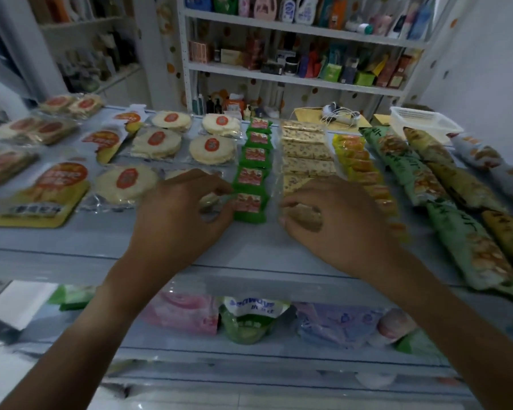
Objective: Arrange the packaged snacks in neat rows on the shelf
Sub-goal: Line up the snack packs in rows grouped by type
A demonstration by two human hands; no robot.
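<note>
On the pale blue shelf (71, 241) the packaged snacks lie in rows running front to back. A row of small green packets (253, 156) runs down the middle. My left hand (181, 214) pinches the left edge of the nearest green packet (249, 207), and it covers part of a round white cake pack. To the right lies a row of clear-wrapped nut bars (305, 149). My right hand (335, 220) rests on the front of that row, its fingers curled round a brownish wrapped bar (305, 216).
Round white cakes (125, 182) and yellow packs (42, 199) fill the left side. Orange packets (359, 161), long green bags (412, 173) and olive bags (462, 184) fill the right. A white basket (424, 119) stands at the back right. A lower shelf holds soft bags (249, 318).
</note>
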